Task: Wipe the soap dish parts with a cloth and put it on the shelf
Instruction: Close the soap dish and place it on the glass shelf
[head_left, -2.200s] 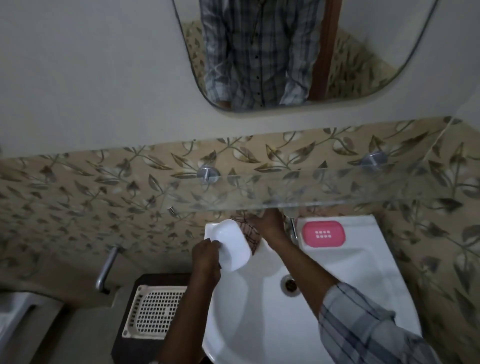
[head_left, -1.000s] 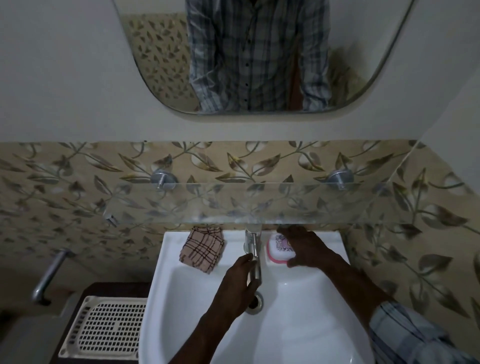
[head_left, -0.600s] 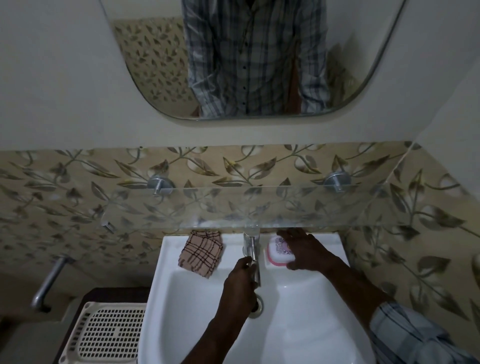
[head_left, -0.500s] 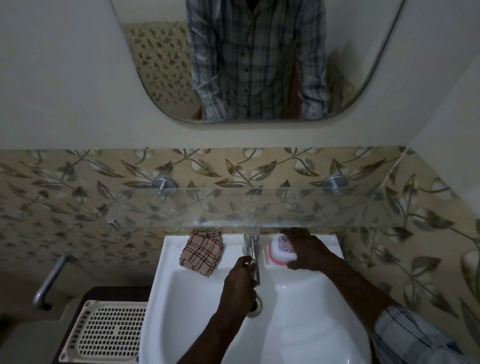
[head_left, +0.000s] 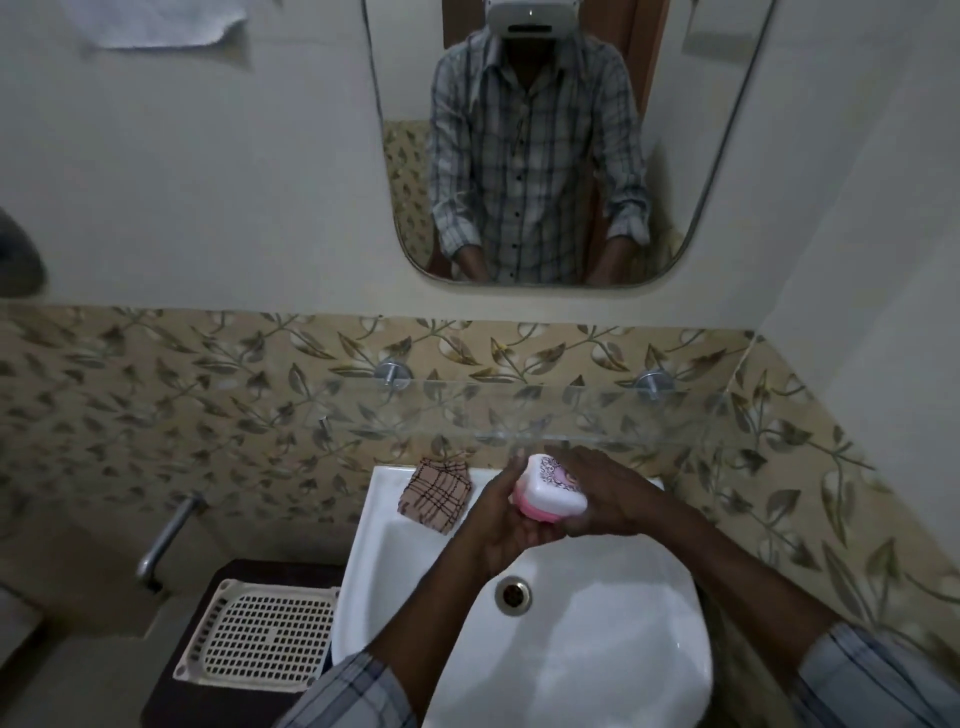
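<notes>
Both hands hold the assembled soap dish (head_left: 550, 488) above the back of the washbasin (head_left: 571, 649), just under the front edge of the glass shelf (head_left: 571, 415). The left hand (head_left: 501, 525) supports it from below with the fingers curled on the pink base, and the right hand (head_left: 605, 493) lies over the white lid, its fingers closed on the far side. The checked cloth (head_left: 436, 493) lies apart on the basin's rim at the left, so the wiping looks finished and the placing is what remains. The first risk, I think, is the shelf edge: it is transparent and hard to see in this dim light, so the dish or the knuckles could knock against it on the way up. The lid is the second risk; if it is only resting on the base, a tilt could make it slide off and fall into the basin. Smooth plastic may also be slippery if some wetness remains.
</notes>
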